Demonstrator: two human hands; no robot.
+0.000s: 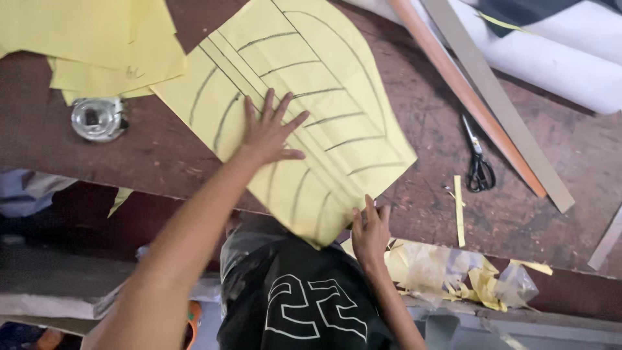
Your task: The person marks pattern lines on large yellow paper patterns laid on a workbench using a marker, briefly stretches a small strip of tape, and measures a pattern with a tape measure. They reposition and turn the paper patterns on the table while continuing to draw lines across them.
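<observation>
Head view: the left hand (269, 133) is pressing flat, fingers spread, on the yellow pattern (304, 97) — the right hand (370, 230) is pinching its overhanging corner at the worktop's (421, 110) near edge. The sheet is seemingly being positioned — next, steady alignment.

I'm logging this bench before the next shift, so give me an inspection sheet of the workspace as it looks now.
Surface: worn brown table, scuffed.
Job's things: large yellow paper pattern with drawn curved lines, overhanging the near edge.
Clutter: more yellow sheets, round clear glass object, black-handled scissors, long wooden strips, paper scraps.
Hands: left hand flat on the pattern, fingers spread; right hand at its near edge.
Cables: nothing seen.
Surroundings: white roll at the far right.
</observation>
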